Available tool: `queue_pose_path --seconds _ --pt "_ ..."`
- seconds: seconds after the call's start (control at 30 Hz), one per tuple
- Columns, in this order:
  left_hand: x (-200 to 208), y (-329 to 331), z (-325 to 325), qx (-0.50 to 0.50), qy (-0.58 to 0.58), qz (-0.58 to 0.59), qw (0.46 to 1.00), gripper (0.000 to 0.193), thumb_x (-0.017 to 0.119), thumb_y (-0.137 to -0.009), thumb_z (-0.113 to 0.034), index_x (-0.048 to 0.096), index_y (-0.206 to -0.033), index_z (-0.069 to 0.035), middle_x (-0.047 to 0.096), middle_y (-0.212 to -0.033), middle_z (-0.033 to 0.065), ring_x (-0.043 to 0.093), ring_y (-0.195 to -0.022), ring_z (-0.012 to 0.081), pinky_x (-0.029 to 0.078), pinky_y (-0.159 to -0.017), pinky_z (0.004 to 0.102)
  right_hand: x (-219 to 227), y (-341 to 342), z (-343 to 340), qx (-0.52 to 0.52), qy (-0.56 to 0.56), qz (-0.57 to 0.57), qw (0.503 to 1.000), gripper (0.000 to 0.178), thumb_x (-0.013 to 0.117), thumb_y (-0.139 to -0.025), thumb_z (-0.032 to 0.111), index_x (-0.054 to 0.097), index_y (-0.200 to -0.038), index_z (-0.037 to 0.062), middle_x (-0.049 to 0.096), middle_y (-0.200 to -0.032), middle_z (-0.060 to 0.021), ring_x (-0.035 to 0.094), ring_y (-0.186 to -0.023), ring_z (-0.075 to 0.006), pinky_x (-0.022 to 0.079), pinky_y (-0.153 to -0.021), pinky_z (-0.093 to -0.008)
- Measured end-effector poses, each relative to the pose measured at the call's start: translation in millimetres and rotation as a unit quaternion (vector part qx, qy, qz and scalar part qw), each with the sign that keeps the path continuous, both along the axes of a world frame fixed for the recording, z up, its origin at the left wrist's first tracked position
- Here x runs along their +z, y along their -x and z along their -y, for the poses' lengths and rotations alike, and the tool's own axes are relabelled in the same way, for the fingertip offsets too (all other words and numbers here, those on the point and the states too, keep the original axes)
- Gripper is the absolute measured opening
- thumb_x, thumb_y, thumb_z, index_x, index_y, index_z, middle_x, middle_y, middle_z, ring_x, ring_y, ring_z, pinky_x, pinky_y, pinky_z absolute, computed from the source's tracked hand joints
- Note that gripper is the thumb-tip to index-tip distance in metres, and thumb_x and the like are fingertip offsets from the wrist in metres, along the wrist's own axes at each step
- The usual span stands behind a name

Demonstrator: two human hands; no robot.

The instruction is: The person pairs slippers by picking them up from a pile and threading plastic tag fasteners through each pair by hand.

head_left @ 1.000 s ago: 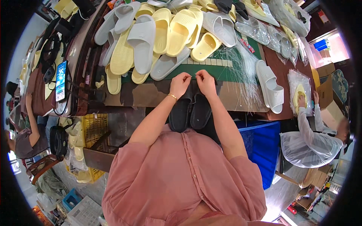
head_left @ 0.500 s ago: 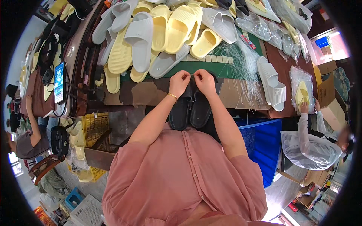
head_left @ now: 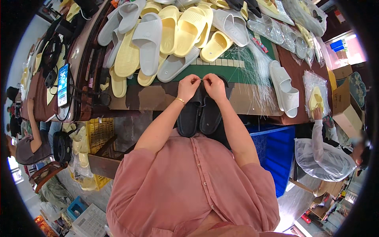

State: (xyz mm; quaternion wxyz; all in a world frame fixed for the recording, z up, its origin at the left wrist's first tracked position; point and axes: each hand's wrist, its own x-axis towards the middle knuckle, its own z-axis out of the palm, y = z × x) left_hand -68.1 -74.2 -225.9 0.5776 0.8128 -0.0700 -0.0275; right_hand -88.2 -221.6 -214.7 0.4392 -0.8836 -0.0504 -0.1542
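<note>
A pair of black slippers (head_left: pixel 209 117) rests side by side at the table's near edge, against my body. Over their front ends, my left hand (head_left: pixel 188 87) and my right hand (head_left: pixel 215 87) meet, almost touching. Each hand pinches a thin strand (head_left: pixel 201 79) between thumb and fingertips. It is pale and fine, and a light thread seems to run from it down to the slippers. My fingers partly hide the join.
Yellow and grey slippers (head_left: pixel 189 29) pile up beyond my hands. Clear plastic strands (head_left: pixel 258 71) fan out at right, beside a grey pair (head_left: pixel 284 89). A blue bin (head_left: pixel 272 154) stands below right. A phone (head_left: pixel 62 86) leans at left. Co-workers sit at both sides.
My hands stay pinched together in nearly the same place over the black slippers. At right, the co-worker's hand near the bagged yellow slipper has shifted slightly.
</note>
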Motion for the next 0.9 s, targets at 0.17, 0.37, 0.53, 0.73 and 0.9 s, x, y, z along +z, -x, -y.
queue_pose_path --seconds 0.17,0.37,0.53,0.73,0.9 --pt "3.0 1.3 0.7 -0.005 -0.004 0.012 1.0 0.014 0.063 -0.078 -0.014 0.064 -0.085 -0.002 0.065 -0.076 0.0112 0.064 -0.069 0.0211 0.05 -0.066 0.0305 0.2 0.1 -0.4 0.002 0.01 0.003 1.0 0.008 0.06 -0.075 0.004 0.061 -0.082 0.0018 0.061 -0.077 -0.013 0.062 -0.07 -0.0276 0.05 -0.064 -0.0336" --pt "7.3 2.0 0.0 -0.003 -0.002 0.014 1.0 0.014 0.063 -0.079 -0.014 0.064 -0.086 -0.002 0.065 -0.078 0.0116 0.065 -0.07 0.0216 0.05 -0.066 0.0305 2.4 0.7 -2.4 -0.001 0.02 0.007 1.0 0.008 0.06 -0.075 0.004 0.061 -0.082 0.0029 0.062 -0.077 -0.0122 0.062 -0.071 -0.0281 0.049 -0.065 -0.034" --pt "3.1 2.1 0.0 -0.006 0.019 0.018 1.0 0.014 0.063 -0.079 -0.013 0.064 -0.087 -0.002 0.066 -0.08 0.012 0.065 -0.071 0.0224 0.051 -0.067 0.0306 2.2 0.8 -2.0 0.003 0.03 0.019 0.999 0.007 0.061 -0.076 0.004 0.061 -0.083 0.0033 0.062 -0.078 -0.0119 0.062 -0.071 -0.0278 0.049 -0.064 -0.0338" --pt "1.1 1.6 0.9 -0.011 0.001 0.023 1.0 0.014 0.063 -0.079 -0.014 0.064 -0.087 -0.003 0.065 -0.079 0.0115 0.064 -0.07 0.0225 0.051 -0.066 0.0311 -3.7 1.4 -2.1 -0.005 -0.051 -0.038 0.998 0.016 0.062 -0.074 0.003 0.06 -0.089 0.0066 0.062 -0.078 -0.0092 0.062 -0.074 -0.0263 0.049 -0.066 -0.0347" --pt "3.4 1.9 0.3 -0.054 -0.03 0.036 0.997 0.016 0.064 -0.078 -0.011 0.063 -0.089 0.0 0.064 -0.078 0.0105 0.061 -0.068 0.0173 0.049 -0.065 0.0281 -4.6 0.9 -1.1 0.01 -0.064 -0.038 0.997 0.024 0.061 -0.074 0.0 0.061 -0.096 0.0075 0.063 -0.076 -0.0086 0.063 -0.072 -0.0244 0.05 -0.065 -0.033"
